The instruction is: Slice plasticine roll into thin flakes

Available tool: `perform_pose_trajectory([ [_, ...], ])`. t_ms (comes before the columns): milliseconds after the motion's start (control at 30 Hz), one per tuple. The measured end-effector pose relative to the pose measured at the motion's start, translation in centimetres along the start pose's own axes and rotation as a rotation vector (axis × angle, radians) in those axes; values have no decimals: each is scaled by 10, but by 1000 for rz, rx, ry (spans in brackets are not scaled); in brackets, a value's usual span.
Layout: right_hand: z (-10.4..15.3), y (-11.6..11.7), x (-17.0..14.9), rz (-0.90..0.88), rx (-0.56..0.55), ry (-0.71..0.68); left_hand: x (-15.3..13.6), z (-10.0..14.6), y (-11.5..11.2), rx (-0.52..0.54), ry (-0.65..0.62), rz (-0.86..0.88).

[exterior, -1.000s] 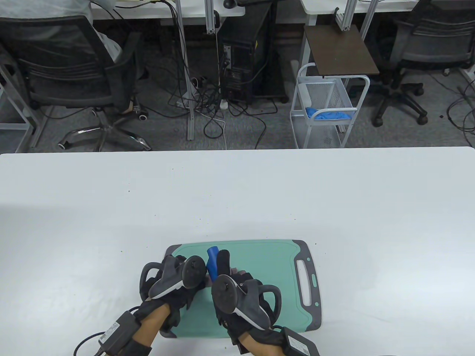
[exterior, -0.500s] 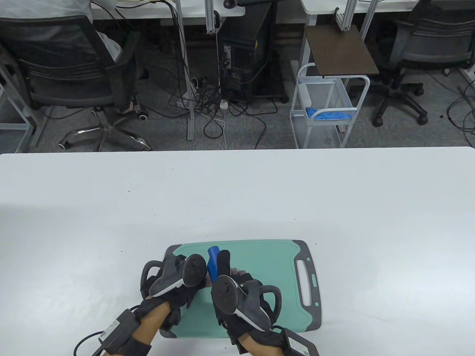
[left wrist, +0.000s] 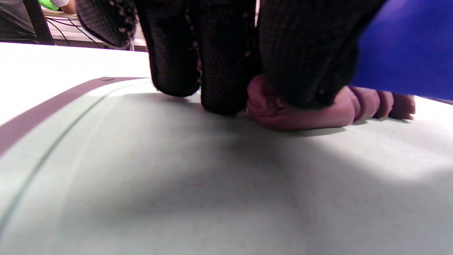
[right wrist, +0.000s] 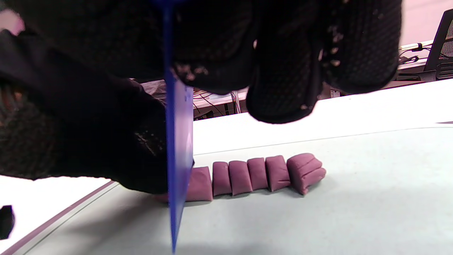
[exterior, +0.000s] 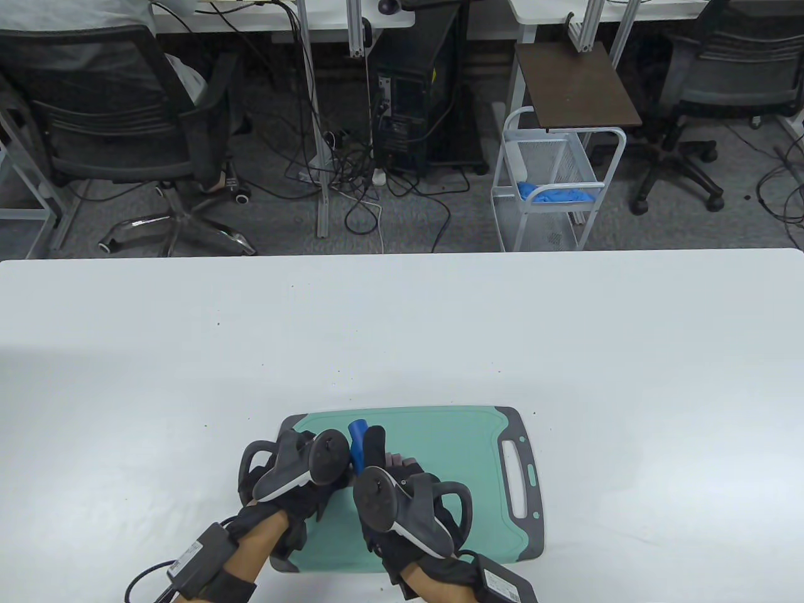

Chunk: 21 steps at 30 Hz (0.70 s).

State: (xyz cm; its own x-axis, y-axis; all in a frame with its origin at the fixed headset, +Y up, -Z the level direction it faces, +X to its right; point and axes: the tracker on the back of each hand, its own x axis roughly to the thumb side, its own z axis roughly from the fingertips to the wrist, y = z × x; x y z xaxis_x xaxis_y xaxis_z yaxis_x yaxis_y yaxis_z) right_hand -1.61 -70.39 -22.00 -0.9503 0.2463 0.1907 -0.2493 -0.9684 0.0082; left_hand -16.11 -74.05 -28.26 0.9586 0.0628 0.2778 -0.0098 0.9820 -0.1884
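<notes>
— What's past the far edge of the white table (exterior: 402, 314)?
— A black office chair (exterior: 119, 119) on the left, a computer tower (exterior: 411, 107) amid tangled cables (exterior: 352, 169) in the middle.
— And to the right?
— A white wire cart (exterior: 553, 182) holding a blue cloth (exterior: 556, 193), a brown board (exterior: 575, 85) just behind it, then another chair (exterior: 710, 94).

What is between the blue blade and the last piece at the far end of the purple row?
In the right wrist view, cut purple pieces lie side by side between the blue blade and the end piece.
</notes>
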Motion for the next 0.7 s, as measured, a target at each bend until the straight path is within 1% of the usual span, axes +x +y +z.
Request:
perform_pose_trajectory([
  [700, -1, -2, 3, 17, 17, -8, 0, 0, 0, 4, -2, -5],
])
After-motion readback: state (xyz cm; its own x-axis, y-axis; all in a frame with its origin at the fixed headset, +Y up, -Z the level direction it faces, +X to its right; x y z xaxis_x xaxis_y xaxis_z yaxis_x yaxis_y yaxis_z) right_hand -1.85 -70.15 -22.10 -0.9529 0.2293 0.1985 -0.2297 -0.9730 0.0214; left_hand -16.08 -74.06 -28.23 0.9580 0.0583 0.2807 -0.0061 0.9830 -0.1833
